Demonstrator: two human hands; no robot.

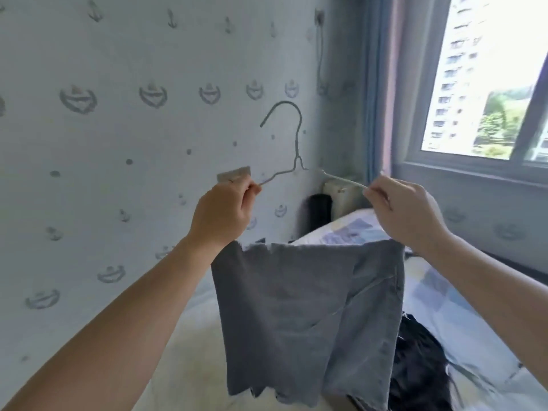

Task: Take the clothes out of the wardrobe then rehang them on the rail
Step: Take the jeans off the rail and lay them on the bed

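1. Currently shorts [305,315] hang folded over hanger [296,137], mid-air above bed [444,307]; any tilt likely slides them off.
2. Fingertips of left hand [222,209] and right hand [406,212] each pinch a wire shoulder; thin wire could twist loose.
3. Below lie dark clothes [421,366]; a drop could tangle there.

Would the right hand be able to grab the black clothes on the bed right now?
Probably not yet: the right hand pinches the wire hanger carrying the grey shorts. The black clothes lie on the bed below it, with nothing between, so letting go should free it.
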